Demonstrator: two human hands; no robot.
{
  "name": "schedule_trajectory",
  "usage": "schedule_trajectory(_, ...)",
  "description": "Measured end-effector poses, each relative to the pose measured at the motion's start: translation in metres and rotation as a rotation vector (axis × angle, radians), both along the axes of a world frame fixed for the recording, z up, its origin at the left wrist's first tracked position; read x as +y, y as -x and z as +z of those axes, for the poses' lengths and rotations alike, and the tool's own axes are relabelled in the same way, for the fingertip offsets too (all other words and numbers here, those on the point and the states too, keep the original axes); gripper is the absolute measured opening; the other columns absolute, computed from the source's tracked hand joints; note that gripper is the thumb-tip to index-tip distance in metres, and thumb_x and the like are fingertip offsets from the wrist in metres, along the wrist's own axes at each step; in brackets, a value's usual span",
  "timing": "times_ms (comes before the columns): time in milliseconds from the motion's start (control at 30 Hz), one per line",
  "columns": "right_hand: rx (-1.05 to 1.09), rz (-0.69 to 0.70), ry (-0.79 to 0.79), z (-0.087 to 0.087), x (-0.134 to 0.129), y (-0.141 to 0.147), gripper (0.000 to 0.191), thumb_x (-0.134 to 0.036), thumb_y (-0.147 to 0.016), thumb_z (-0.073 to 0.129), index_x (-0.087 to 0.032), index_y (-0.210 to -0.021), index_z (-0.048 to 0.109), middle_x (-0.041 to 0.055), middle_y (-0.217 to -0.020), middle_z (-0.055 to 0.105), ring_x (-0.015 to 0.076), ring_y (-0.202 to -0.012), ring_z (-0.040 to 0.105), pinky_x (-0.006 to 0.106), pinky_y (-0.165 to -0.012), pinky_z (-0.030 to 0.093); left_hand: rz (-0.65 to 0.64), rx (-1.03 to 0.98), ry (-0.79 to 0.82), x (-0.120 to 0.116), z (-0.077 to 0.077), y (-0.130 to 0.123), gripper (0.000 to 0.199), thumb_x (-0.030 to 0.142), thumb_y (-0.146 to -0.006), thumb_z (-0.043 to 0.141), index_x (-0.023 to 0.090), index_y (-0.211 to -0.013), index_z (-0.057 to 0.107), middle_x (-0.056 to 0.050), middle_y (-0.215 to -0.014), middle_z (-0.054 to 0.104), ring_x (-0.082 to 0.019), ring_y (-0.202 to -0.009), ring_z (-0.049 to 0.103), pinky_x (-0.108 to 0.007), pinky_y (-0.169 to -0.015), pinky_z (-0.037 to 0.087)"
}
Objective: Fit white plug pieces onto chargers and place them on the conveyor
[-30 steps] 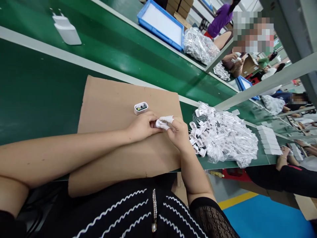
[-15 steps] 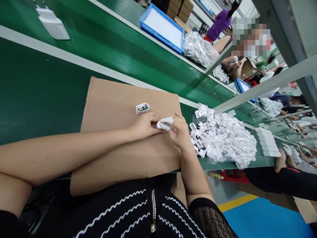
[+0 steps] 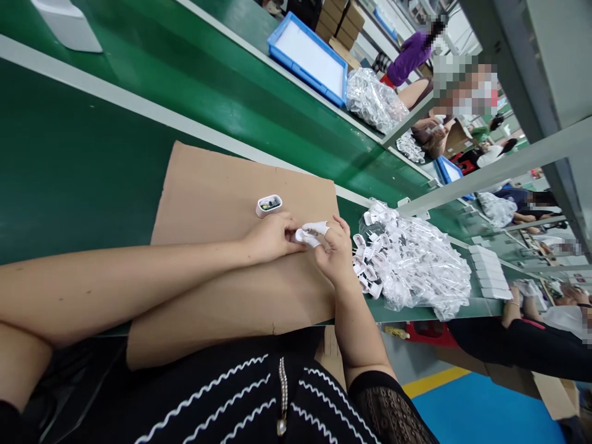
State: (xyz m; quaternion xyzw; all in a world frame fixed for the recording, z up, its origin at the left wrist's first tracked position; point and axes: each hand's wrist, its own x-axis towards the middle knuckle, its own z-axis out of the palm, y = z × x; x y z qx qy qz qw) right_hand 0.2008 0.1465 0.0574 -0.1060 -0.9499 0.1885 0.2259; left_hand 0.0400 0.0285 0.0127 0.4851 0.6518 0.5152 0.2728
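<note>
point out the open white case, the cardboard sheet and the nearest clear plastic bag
Open white case (image 3: 264, 213), head view: near outer wall, below the rim.
Cardboard sheet (image 3: 215, 197), head view: bare upper part, left of the case.
Nearest clear plastic bag (image 3: 423, 265), head view: middle of its upper side.

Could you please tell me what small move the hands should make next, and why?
Perhaps steady the small white part with the left hand while the right hand adjusts it: both hands meet there, whereas the open white housing rests separately on the cardboard.
</note>
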Motion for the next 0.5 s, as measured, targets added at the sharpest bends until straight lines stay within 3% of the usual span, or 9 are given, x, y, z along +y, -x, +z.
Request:
schedule_trajectory(167,-0.055,-0.046,-0.054,0.0042,-0.0039,0.0,0.046,-0.005,-0.082,0.055,-0.031,-0.115,0.073,0.0008,-0.102,0.076,0.0226,-0.103,0.07,0.052,-0.129,0.028,0.001,-0.002,-0.001,-0.0003,-0.0014,-0.0002,0.034,0.044,-0.073,0.085,0.019,-0.067,0.062,-0.002,-0.077,0.058,-0.017,-0.069,0.055,-0.032,-0.064,0.043)
schedule_trajectory(367,-0.081,-0.071,-0.112,0.0035,-0.0055,0.0014,0.043,-0.003,-0.081,0.055,-0.032,-0.107,0.075,-0.0015,-0.091,0.073,0.0208,-0.095,0.071,0.054,-0.134,0.015,0.006,0.029,-0.016,0.0012,0.0007,-0.0016,0.03,0.037,-0.074,0.084,0.019,-0.066,0.061,-0.002,-0.075,0.058,-0.018,-0.073,0.055,-0.031,-0.066,0.042)
schedule_trajectory(500,-0.076,-0.068,-0.011,0.0037,0.0014,0.0028,0.035,-0.006,-0.077,0.06,-0.03,-0.099,0.073,-0.0025,-0.09,0.074,0.0204,-0.091,0.072,0.052,-0.131,0.023,0.05,0.032,0.056,0.0011,0.0036,-0.0031,0.035,0.043,-0.069,0.088,0.019,-0.064,0.062,-0.002,-0.072,0.057,-0.018,-0.068,0.053,-0.031,-0.062,0.04)
